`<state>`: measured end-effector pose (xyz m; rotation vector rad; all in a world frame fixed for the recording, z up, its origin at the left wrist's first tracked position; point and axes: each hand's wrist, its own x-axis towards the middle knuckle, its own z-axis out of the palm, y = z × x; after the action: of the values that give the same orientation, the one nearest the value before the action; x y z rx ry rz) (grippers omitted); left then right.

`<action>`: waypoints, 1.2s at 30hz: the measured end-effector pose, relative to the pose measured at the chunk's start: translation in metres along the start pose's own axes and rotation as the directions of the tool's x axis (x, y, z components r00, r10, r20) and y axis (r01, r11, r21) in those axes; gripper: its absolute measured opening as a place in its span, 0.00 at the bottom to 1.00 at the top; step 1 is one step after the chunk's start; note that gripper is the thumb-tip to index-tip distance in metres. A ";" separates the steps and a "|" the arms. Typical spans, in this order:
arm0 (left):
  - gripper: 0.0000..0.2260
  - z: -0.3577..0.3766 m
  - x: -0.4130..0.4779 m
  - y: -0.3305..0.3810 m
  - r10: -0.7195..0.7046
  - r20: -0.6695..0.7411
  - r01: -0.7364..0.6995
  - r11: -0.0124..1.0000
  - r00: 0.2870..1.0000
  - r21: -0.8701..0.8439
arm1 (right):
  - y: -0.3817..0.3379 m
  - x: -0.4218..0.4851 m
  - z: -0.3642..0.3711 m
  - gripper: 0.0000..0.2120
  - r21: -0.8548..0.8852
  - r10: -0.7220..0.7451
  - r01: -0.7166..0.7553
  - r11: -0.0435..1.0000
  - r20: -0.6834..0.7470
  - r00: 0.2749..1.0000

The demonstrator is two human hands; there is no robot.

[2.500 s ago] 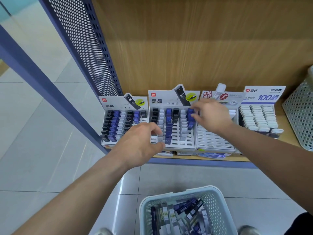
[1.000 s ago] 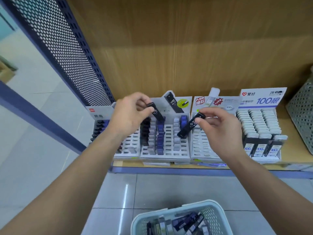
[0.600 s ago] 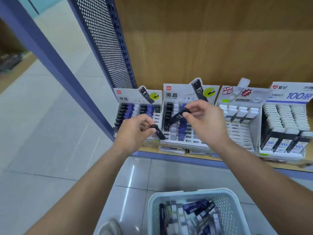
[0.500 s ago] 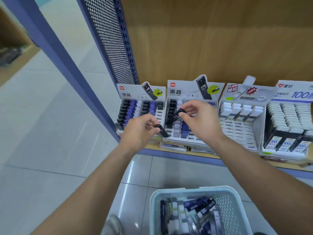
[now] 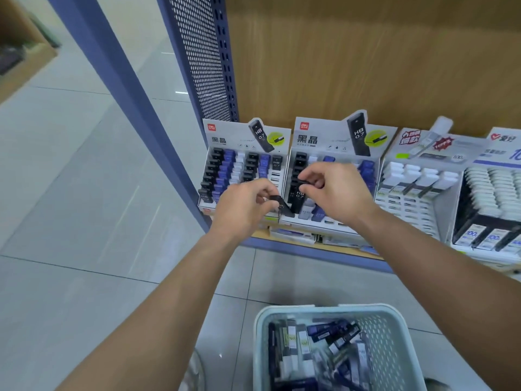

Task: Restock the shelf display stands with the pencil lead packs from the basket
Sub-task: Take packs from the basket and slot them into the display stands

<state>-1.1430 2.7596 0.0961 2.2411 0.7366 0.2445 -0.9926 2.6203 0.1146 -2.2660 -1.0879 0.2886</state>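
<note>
Two white display stands hold black, blue and white lead packs: the left stand point(image 5: 245, 142) and the middle stand point(image 5: 318, 142). My left hand point(image 5: 242, 207) pinches a black lead pack point(image 5: 280, 206) in front of the gap between them. My right hand point(image 5: 335, 193) pinches another black pack marked HB 0.7 point(image 5: 298, 197), which stands upright over the left black column of the middle stand. A pale green basket point(image 5: 394, 328) with several loose packs sits on the floor below.
Two more stands with white packs stand to the right point(image 5: 414, 182) and far right point(image 5: 493, 198). A blue perforated shelf upright point(image 5: 203, 66) rises at the left. The wooden shelf back point(image 5: 366, 57) is behind. Flat packs lie under the stands at the shelf edge point(image 5: 293, 235).
The view has shifted. My right hand has turned its black pack upright over the middle stand's left column. My left hand stays in front of the stands with its pack.
</note>
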 end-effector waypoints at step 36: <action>0.05 0.019 0.014 0.001 0.124 0.062 -0.113 0.979 0.990 -0.167 | 0.006 0.000 0.010 0.08 0.046 -0.125 0.126 0.991 -0.030 0.992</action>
<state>-1.1237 2.7561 0.0829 2.1281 0.5259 0.2708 -0.9933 2.6215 0.1034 -2.1428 -1.1910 0.2298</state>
